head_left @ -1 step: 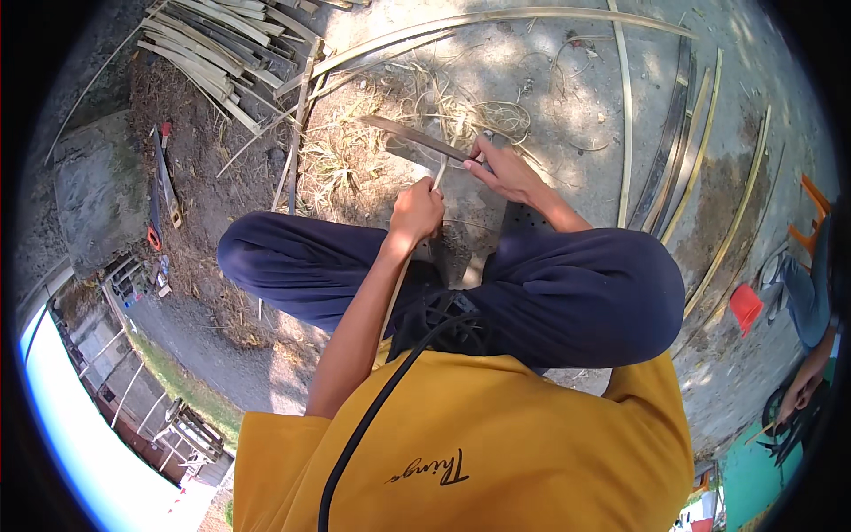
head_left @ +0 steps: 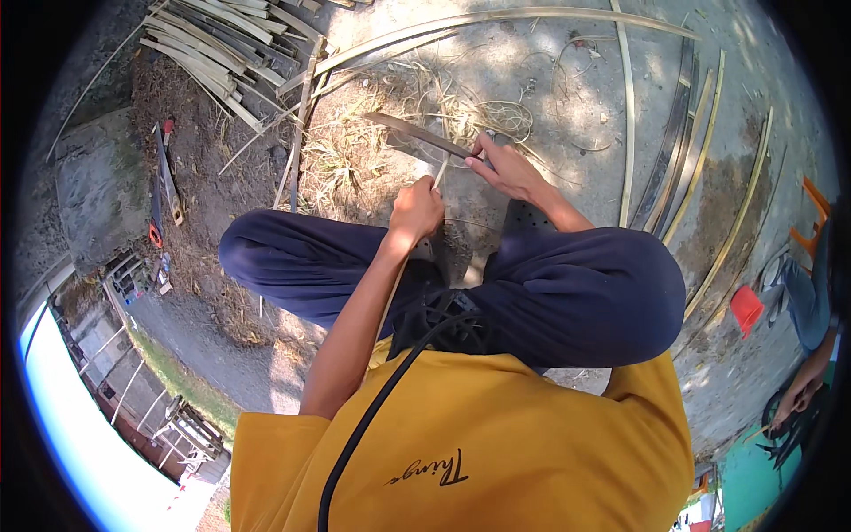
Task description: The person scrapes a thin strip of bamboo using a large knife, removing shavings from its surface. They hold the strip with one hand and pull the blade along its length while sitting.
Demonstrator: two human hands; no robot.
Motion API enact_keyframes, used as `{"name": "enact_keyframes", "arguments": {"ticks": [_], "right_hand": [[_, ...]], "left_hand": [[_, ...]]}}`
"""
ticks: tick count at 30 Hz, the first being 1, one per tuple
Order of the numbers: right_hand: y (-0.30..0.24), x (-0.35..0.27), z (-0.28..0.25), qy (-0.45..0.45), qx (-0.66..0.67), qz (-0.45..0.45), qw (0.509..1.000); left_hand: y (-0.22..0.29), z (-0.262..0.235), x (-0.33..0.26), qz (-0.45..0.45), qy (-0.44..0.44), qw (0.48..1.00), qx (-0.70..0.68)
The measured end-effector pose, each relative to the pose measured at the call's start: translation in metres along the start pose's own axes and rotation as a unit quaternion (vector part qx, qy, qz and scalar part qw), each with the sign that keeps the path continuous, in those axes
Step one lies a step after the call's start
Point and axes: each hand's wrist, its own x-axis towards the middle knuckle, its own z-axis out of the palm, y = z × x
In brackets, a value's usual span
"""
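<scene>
My left hand (head_left: 417, 213) is closed around a thin, pale bamboo strip (head_left: 441, 170). The strip runs back under my left forearm toward my lap, and its upper end meets the knife. In my right hand (head_left: 511, 171) is a long knife (head_left: 417, 133) with a flat brown-grey blade, its handle mostly hidden by my fingers. The blade points to the far left and lies across the strip just beyond my left fist. Both hands are between my bent knees, low over the ground. Curled pale shavings (head_left: 341, 173) lie beyond them.
Split bamboo slats (head_left: 199, 53) are piled at far left, with a handsaw (head_left: 168, 182) nearer. Long strips (head_left: 625, 106) lie on the ground ahead and to the right. A red container (head_left: 746, 308) and another person's hand (head_left: 798, 395) are at the right. A black cable (head_left: 372, 417) crosses my shirt.
</scene>
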Motion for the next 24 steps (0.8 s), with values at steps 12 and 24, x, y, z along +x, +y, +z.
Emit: {"name": "enact_keyframes", "arguments": {"ticks": [12, 24], "right_hand": [[-0.005, 0.014, 0.0, 0.018, 0.036, -0.007, 0.999], [-0.004, 0.026, -0.004, -0.021, 0.053, 0.005, 0.998]], "left_hand": [[0.009, -0.038, 0.046, -0.088, -0.205, 0.942, -0.251], [0.028, -0.046, 0.062, -0.17, -0.215, 0.927, -0.255]]}}
